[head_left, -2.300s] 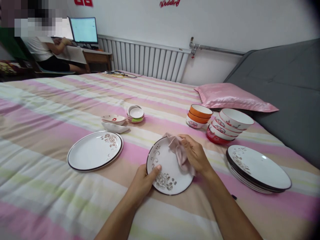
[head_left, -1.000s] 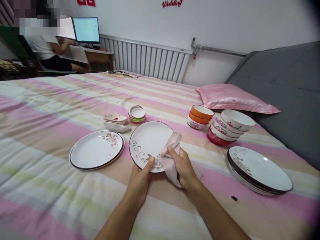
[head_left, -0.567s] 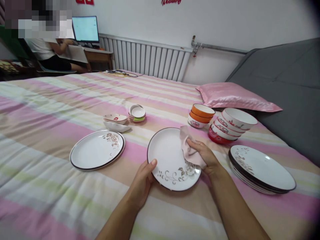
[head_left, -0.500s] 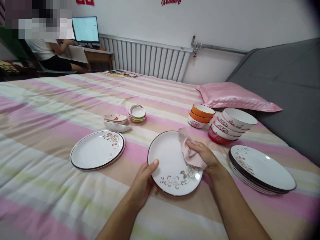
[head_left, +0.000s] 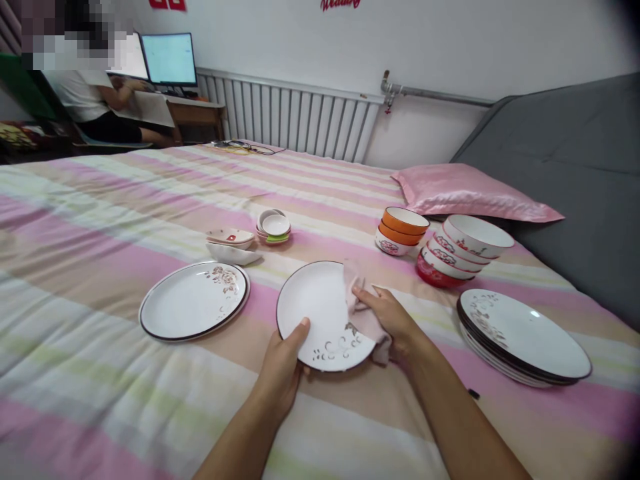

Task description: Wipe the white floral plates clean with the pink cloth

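Note:
A round white plate (head_left: 315, 307) with a dark rim and a brown flower pattern is held up over the bed, tilted towards me. My left hand (head_left: 285, 363) grips its lower left edge, thumb on the face and fingers underneath. In my right hand (head_left: 387, 317) is a pale pink cloth (head_left: 357, 313), pressed over the plate's right side and hiding part of the flower. The fingers of that hand are partly behind the plate's edge. Left of the plate lie oval plates (head_left: 190, 303), stacked; on the right is a taller stack of plates (head_left: 530, 333).
Beyond the plate stand small dishes (head_left: 275, 225), boat-shaped dishes (head_left: 233, 240), orange bowls (head_left: 403, 227) and white-and-red bowls (head_left: 465, 250). A pink pillow (head_left: 470, 193) lies by the grey headboard (head_left: 565, 160). A small black object (head_left: 474, 394) rests on the striped bedspread (head_left: 125, 407). Another person (head_left: 83, 100) sits at a desk.
Both hands have shifted a little to the left and up with the plate. The cloth now covers more of the flower and the right rim. The small black object has come into view.

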`<move>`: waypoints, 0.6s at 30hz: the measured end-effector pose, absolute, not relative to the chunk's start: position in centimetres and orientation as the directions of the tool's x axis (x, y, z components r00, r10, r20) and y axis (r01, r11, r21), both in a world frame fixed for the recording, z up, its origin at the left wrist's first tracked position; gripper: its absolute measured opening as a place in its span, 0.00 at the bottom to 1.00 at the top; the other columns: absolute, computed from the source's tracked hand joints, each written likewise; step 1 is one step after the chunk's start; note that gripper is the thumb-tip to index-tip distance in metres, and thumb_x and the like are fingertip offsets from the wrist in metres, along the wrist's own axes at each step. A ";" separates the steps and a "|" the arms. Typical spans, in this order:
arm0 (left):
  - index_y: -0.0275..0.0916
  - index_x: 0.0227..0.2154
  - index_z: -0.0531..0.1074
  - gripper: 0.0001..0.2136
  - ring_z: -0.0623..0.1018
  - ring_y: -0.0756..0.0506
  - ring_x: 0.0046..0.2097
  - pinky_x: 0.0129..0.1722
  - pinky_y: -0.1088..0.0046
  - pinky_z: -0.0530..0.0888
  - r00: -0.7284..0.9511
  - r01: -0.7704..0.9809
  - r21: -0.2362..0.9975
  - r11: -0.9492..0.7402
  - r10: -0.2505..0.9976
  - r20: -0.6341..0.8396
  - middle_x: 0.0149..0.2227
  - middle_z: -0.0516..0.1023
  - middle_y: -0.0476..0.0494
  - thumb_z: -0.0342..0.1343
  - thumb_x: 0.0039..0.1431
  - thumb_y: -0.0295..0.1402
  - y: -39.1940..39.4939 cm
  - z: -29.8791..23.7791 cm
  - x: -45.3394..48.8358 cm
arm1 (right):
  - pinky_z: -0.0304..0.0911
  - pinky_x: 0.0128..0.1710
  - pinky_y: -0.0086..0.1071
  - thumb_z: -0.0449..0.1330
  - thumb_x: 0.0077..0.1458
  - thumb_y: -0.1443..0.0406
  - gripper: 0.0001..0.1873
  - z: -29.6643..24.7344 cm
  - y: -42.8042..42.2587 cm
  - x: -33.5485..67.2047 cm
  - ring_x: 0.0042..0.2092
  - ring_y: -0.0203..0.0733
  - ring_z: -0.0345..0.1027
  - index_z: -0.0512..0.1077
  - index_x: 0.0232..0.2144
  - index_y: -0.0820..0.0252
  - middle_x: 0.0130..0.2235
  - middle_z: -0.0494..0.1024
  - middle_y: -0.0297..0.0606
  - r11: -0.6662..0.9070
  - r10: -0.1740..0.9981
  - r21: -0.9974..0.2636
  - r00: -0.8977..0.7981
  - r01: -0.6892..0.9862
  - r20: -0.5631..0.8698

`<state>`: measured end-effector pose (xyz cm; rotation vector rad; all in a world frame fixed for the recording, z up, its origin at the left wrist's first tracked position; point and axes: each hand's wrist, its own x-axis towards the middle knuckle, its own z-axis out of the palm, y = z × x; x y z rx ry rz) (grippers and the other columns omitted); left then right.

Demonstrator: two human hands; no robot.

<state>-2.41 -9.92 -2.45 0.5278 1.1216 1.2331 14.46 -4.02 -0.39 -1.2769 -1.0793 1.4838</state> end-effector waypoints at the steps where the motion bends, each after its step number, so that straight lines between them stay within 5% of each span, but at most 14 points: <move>1: 0.30 0.38 0.69 0.16 0.68 0.54 0.19 0.11 0.83 0.61 -0.096 -0.499 0.821 0.279 0.923 -0.372 0.23 0.71 0.47 0.60 0.50 0.35 -9.8 -2.5 -2.5 | 0.67 0.31 0.31 0.62 0.47 0.56 0.17 -0.4 -4.2 14.0 0.30 0.42 0.73 0.72 0.35 0.63 0.30 0.79 0.40 -0.230 0.971 -0.971 -0.088 -0.059 -0.224; 7: 0.32 0.39 0.70 0.16 0.65 0.56 0.20 0.12 0.84 0.62 -0.177 -0.592 0.777 0.215 0.906 -0.385 0.26 0.71 0.49 0.62 0.48 0.34 -9.4 -2.6 -2.7 | 0.68 0.37 0.34 0.62 0.47 0.52 0.22 -0.5 -5.2 12.6 0.38 0.46 0.73 0.73 0.38 0.64 0.37 0.79 0.44 -0.227 0.950 -0.969 -0.195 0.099 -0.243; 12: 0.32 0.41 0.70 0.19 0.67 0.55 0.21 0.13 0.82 0.64 -0.152 -0.568 0.794 0.217 0.920 -0.360 0.29 0.73 0.46 0.63 0.48 0.36 -9.6 -2.6 -2.6 | 0.67 0.31 0.32 0.59 0.48 0.49 0.24 -0.1 -4.9 14.1 0.34 0.44 0.73 0.72 0.38 0.63 0.34 0.79 0.43 -0.274 0.923 -0.937 -0.214 0.215 -0.319; 16: 0.31 0.40 0.70 0.19 0.66 0.55 0.21 0.14 0.82 0.64 -0.148 -0.533 0.816 0.222 0.926 -0.349 0.28 0.73 0.46 0.62 0.48 0.39 -9.6 -2.8 -2.4 | 0.65 0.27 0.30 0.57 0.49 0.51 0.21 0.9 -3.7 17.5 0.31 0.42 0.71 0.70 0.39 0.61 0.33 0.78 0.41 -0.198 0.977 -0.943 -0.022 0.268 -0.212; 18: 0.31 0.38 0.70 0.18 0.65 0.56 0.20 0.14 0.82 0.63 -0.149 -0.523 0.821 0.228 0.924 -0.351 0.27 0.73 0.47 0.62 0.48 0.39 -9.5 -2.9 -2.4 | 0.66 0.29 0.32 0.58 0.47 0.55 0.21 1.3 -3.2 19.5 0.33 0.44 0.71 0.69 0.41 0.62 0.36 0.77 0.42 -0.094 0.974 -0.923 0.227 0.373 -0.007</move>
